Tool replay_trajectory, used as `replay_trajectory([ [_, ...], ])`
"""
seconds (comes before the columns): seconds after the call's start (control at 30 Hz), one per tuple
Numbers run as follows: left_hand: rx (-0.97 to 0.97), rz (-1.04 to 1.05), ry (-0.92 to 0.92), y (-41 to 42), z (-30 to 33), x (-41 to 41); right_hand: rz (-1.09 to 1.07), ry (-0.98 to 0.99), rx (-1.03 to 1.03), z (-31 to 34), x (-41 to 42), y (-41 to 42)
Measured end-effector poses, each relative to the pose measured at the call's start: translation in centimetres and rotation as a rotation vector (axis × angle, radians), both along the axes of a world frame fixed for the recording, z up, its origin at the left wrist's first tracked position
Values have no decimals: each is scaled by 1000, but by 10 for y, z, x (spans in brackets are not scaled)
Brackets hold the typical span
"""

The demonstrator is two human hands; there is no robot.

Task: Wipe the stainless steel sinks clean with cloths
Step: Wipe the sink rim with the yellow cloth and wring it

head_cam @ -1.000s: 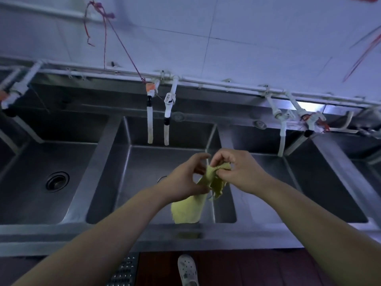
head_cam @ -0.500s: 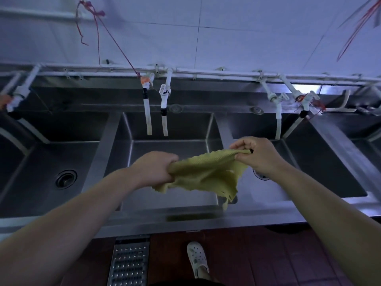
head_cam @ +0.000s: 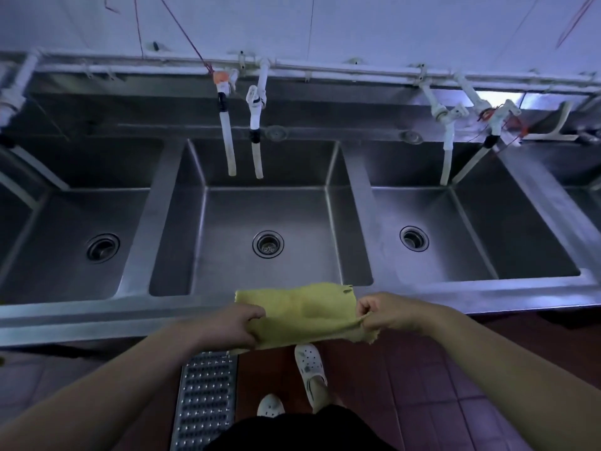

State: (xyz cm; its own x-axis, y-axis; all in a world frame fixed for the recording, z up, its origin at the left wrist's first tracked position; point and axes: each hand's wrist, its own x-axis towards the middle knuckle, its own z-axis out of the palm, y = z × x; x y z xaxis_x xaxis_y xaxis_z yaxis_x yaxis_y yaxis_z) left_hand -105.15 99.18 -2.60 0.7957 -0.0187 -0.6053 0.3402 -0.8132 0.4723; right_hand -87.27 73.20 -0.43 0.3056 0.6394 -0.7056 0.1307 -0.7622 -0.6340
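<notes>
— Stainless steel triple sink unit across the middle of the frame; thin yellow cloth stretched flat in the lower centre, over the front rim.

— And the hands?

— Left hand curled shut on the cloth's left end, fingers folded over the fabric. Right hand pinching the right end, thumb against bent fingers. Both gripping, cloth taut between.

— Anything hard to make out?

— Far edge of the cloth frayed, small holes near its upper right corner. Left basin cut off at the frame edge. Further basin at far right barely visible. Two white perforated clogs at the bottom, partly hidden by dark clothing.

— Contents of the basins?

— Only round drains: middle drain with a perforated strainer, right drain, left drain. White plastic taps with hoses hanging over the middle basin, another pair at upper right. Perforated metal floor grate lower left of centre.
</notes>
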Motion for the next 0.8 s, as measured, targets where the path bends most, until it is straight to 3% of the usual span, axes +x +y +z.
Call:
replay_trajectory([
  [0.3,-107,130,129,-2,-18,-3,-88,92,-80,-24,1,6],
  [0.47,80,176,-5,9,-14,17,-163,-209,-28,-25,8,27],
  [0.57,85,301,-128,17,-17,27,-202,-426,-2,-30,15,39],
  [0.8,273,329,-113,18,-29,36,27,-721,-250,-52,19,54],
])
